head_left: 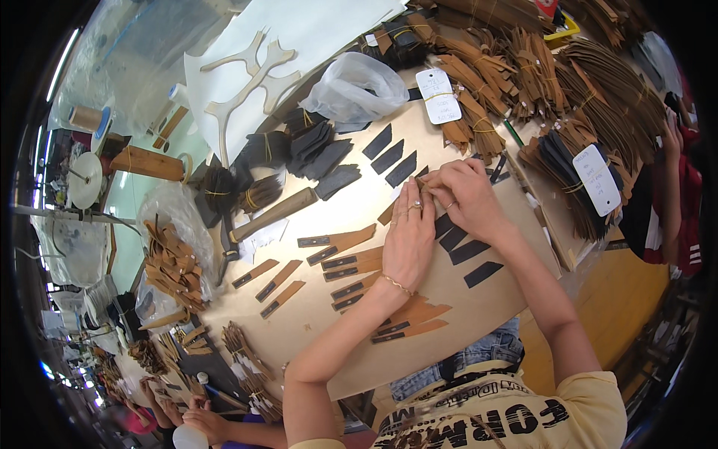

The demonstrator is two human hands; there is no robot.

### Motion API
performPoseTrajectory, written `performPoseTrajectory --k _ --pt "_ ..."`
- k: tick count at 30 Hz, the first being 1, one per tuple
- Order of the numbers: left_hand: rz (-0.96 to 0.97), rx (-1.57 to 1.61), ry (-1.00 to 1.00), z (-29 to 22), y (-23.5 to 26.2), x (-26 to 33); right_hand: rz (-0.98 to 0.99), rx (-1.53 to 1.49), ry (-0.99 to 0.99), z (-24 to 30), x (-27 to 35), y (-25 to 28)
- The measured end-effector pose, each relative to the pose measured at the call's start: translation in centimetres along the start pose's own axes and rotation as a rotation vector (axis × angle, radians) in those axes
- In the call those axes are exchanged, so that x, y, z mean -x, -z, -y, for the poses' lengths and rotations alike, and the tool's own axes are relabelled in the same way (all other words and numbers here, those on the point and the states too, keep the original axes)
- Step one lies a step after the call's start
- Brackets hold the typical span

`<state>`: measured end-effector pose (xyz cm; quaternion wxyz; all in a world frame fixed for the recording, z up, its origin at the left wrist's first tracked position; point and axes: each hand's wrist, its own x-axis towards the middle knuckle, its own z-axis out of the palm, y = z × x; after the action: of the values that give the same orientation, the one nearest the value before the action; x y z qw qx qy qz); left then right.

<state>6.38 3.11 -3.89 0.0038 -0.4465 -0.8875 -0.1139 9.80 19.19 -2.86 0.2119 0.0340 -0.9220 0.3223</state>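
Note:
My left hand [407, 243] lies with its fingers stretched out flat and close together over a brown leather strip [387, 215] on the board. Against its fingertips, my right hand [470, 198] is closed with bent fingers, pinching the end of a small brown leather piece [423, 183]; the fingers hide most of it. Right of my hands lie several black leather strips [470, 252], and beyond them more black strips [388, 156]. Several brown strips with dark ends [351, 262] are laid out in rows left of my left hand, some partly under my forearm.
A hammer [277, 215] lies beside stacks of black pieces [310, 150]. Bundled brown strips [479, 67] with white tags [439, 97] crowd the far right. Plastic bags [357, 86], a white sheet [262, 34] and thread spools [88, 120] surround the board [314, 344]. Other people's hands [202, 420] show lower left.

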Motion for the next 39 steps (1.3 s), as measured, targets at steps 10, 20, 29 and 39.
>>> performPoseTrajectory --k 10,20,29,39 --pt "0.019 -0.037 -0.004 0.0 0.1 0.0 -0.184 0.045 -0.233 -0.5 -0.3 -0.6" --pt "0.043 -0.032 -0.005 -0.1 0.5 0.0 -0.175 -0.005 -0.344 -0.7 -0.5 -1.0" --pt "0.043 -0.065 -0.023 0.0 0.4 -0.1 -0.159 0.016 -0.353 -0.5 -0.9 -0.9" --pt "0.040 -0.170 -0.065 0.2 0.1 -0.6 0.003 0.497 -0.054 0.8 0.4 -0.3"
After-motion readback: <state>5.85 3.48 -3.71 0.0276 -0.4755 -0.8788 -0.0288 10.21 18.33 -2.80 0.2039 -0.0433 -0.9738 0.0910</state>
